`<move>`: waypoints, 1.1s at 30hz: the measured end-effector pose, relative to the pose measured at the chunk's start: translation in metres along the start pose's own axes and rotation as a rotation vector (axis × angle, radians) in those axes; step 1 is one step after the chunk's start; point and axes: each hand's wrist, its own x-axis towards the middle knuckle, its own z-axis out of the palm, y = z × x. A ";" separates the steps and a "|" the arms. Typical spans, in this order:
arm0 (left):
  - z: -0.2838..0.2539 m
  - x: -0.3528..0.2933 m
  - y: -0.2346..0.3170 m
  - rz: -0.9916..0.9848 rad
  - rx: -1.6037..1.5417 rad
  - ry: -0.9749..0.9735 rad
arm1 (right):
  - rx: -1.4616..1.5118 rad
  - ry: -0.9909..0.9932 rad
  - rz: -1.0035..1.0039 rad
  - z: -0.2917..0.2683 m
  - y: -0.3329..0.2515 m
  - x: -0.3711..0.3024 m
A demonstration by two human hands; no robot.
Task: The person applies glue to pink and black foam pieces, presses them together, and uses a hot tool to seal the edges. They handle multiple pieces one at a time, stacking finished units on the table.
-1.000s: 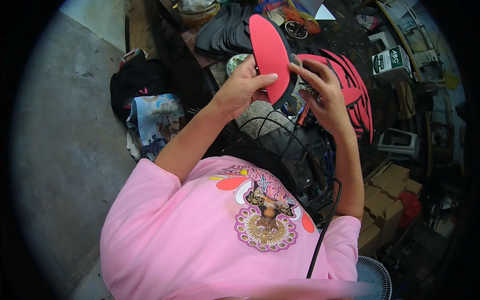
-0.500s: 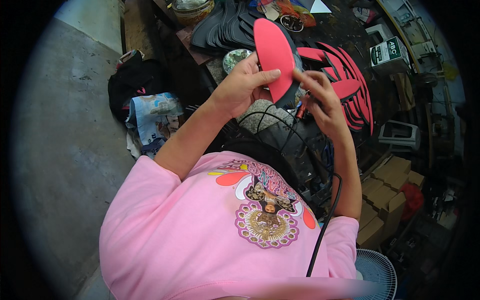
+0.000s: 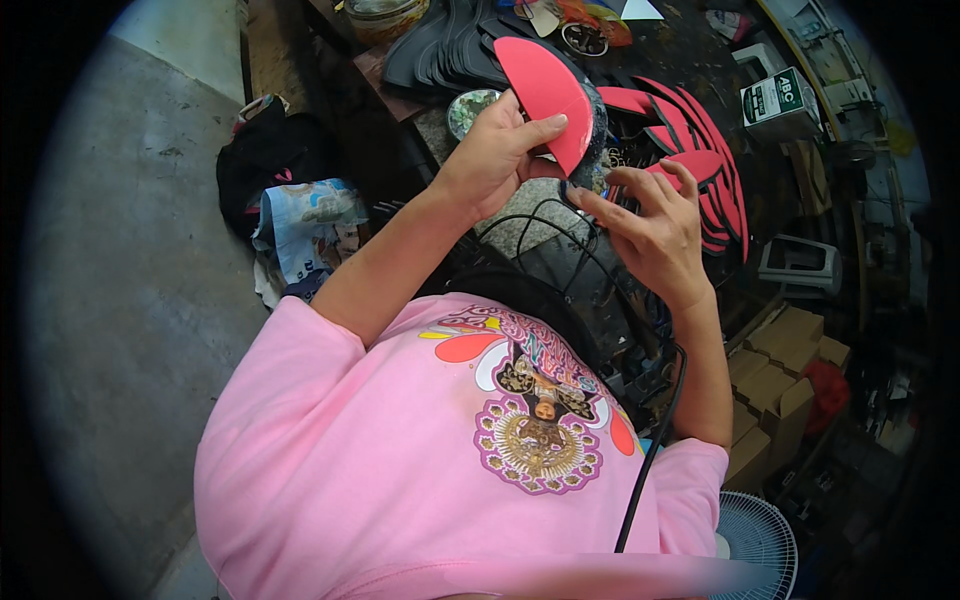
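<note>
My left hand (image 3: 497, 150) is closed on a red foam piece (image 3: 550, 95), its thumb flat on the red face. One side of the piece is rounded, and a dark layer shows along that edge. My right hand (image 3: 645, 225) hovers just below and to the right of it, fingers apart and bent, with no object visible in them. The index fingertip, with something dark at it, is close to the piece's lower end without clearly touching. Black cables (image 3: 545, 225) loop below both hands.
Red pieces with dark edges (image 3: 735, 200) lie fanned out at right. Black sole-shaped sheets (image 3: 440, 55) are stacked at the back, near a round tin (image 3: 470, 112). A boxy can (image 3: 780, 105), cardboard boxes (image 3: 770, 380) and a fan (image 3: 757, 545) stand further right.
My right hand has come away from the red piece's edge, moving down and right, and its fingers have spread. The piece has tilted slightly in my left hand.
</note>
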 end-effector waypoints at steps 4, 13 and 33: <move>0.003 -0.004 -0.004 -0.011 0.011 -0.032 | 0.238 0.184 0.009 -0.004 0.005 -0.001; 0.000 -0.014 -0.002 -0.196 -0.117 -0.231 | 0.057 0.004 0.269 0.019 0.027 -0.011; -0.005 -0.017 -0.024 -0.404 0.297 -0.341 | 1.438 0.336 1.045 0.036 0.025 -0.019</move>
